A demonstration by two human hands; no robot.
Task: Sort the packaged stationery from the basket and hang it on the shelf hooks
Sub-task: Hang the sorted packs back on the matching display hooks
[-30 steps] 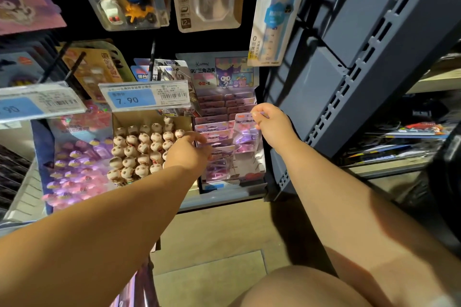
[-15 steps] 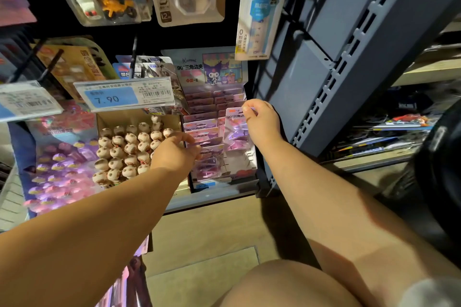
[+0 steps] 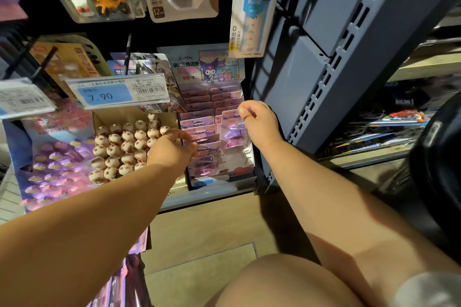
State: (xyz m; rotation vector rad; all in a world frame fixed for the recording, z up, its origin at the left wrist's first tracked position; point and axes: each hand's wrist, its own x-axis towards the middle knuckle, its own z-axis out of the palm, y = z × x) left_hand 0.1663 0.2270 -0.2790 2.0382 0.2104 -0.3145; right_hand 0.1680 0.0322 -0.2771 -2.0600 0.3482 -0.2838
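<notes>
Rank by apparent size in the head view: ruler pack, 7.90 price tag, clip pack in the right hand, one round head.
1-2. ruler pack and price tag: look alike; the tag hangs nearer, so unranked.
3. clip pack, partly behind the right hand.
4. round head.

The person's left hand (image 3: 172, 152) and right hand (image 3: 262, 124) were bare, and so were the left forearm (image 3: 99, 207) and the right forearm (image 3: 311, 182), uncovered along all their visible length. The fingers (image 3: 249, 108) looked short, with rounded tips. A bare, rounded knee (image 3: 274, 281) showed at the lower edge. In the bottom right corner sat a patch of pale grey cloth (image 3: 429, 289) with a soft curved edge; whether sleeve or shorts could not be told.
</notes>
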